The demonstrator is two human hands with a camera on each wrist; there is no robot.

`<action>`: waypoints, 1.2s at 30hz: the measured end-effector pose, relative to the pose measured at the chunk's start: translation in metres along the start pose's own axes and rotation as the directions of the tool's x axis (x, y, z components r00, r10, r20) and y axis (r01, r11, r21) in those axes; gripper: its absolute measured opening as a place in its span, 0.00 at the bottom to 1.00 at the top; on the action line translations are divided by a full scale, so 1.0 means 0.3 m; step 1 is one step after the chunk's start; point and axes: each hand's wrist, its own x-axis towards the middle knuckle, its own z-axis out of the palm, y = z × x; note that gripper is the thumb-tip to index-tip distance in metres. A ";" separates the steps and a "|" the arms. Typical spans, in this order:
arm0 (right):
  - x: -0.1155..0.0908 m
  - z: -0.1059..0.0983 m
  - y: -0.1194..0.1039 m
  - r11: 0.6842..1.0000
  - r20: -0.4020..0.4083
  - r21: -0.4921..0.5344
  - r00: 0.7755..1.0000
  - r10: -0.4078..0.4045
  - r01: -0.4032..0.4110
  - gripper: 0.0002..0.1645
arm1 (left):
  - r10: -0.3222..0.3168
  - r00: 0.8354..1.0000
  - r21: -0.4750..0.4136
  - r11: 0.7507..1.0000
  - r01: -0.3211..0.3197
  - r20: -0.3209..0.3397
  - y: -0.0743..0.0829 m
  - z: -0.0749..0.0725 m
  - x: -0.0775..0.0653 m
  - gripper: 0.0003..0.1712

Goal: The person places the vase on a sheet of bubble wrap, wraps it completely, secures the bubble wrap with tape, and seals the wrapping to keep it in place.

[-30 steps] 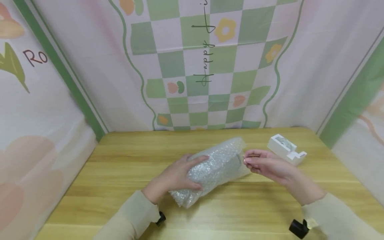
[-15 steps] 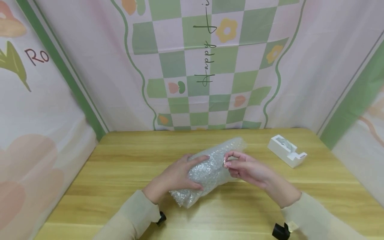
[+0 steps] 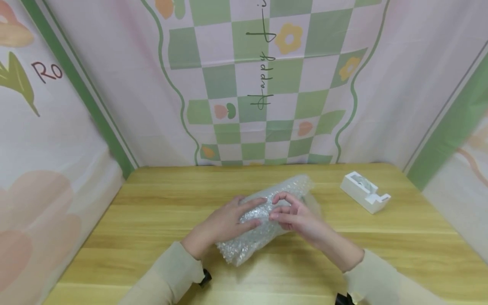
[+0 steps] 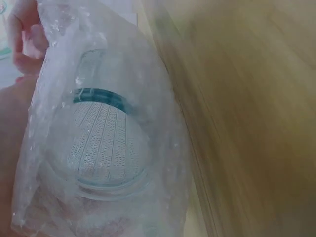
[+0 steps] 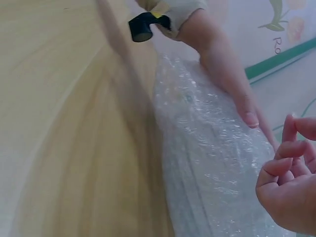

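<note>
A long bundle in bubble wrap [image 3: 244,243] lies slantwise on the wooden table. Through the wrap, the left wrist view shows a clear, ribbed glass vessel [image 4: 106,143] with a teal band. My left hand [image 3: 225,224] rests over the bundle's near left half, index finger and thumb extended on top of it. Over the bundle's middle, my right hand [image 3: 297,216] has bent fingers, with index finger and thumb apart in the head view. In the right wrist view its fingers [image 5: 281,173] are curled beside the wrap; I cannot tell whether they pinch anything.
A white tape dispenser [image 3: 364,192] with a roll in it stands at the back right of the table [image 3: 167,190]. A printed curtain [image 3: 160,135] hangs behind the table's far edge. Black wrist cameras [image 3: 206,277] sit at both sleeves.
My right hand has moved left from the bundle's right end to over its middle. The small shiny piece it pinched earlier no longer shows. My left thumb has shifted up the bundle.
</note>
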 end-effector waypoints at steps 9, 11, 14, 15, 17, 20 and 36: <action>-0.025 0.063 0.043 0.992 -0.265 -0.077 0.961 0.076 -0.100 0.10 | -0.012 1.000 -0.016 1.000 0.012 -0.006 0.013 -0.006 -0.007 0.37; -0.023 0.075 0.054 0.992 -0.301 -0.068 0.950 0.080 -0.105 0.10 | -0.012 1.000 -0.016 1.000 0.012 -0.006 0.014 -0.006 -0.008 0.37; -0.018 0.089 0.067 0.993 -0.345 -0.071 0.936 0.065 -0.095 0.10 | -0.014 1.000 -0.015 1.000 0.014 -0.003 0.013 -0.004 -0.009 0.38; -0.017 0.093 0.070 0.993 -0.359 -0.078 0.932 0.059 -0.093 0.11 | -0.016 1.000 -0.016 1.000 0.016 -0.001 0.014 -0.004 -0.009 0.38; -0.016 0.099 0.078 0.992 -0.382 -0.090 0.923 0.045 -0.086 0.11 | -0.017 1.000 -0.020 1.000 0.017 0.000 0.014 -0.003 -0.009 0.38; -0.010 0.105 0.093 0.990 -0.420 -0.121 0.908 0.020 -0.077 0.12 | -0.018 1.000 -0.023 1.000 0.018 0.002 0.015 -0.003 -0.009 0.38; -0.005 0.055 0.084 0.422 -0.050 -0.894 0.905 -0.422 0.147 0.15 | -0.025 1.000 -0.008 1.000 0.025 0.009 0.030 -0.006 -0.011 0.38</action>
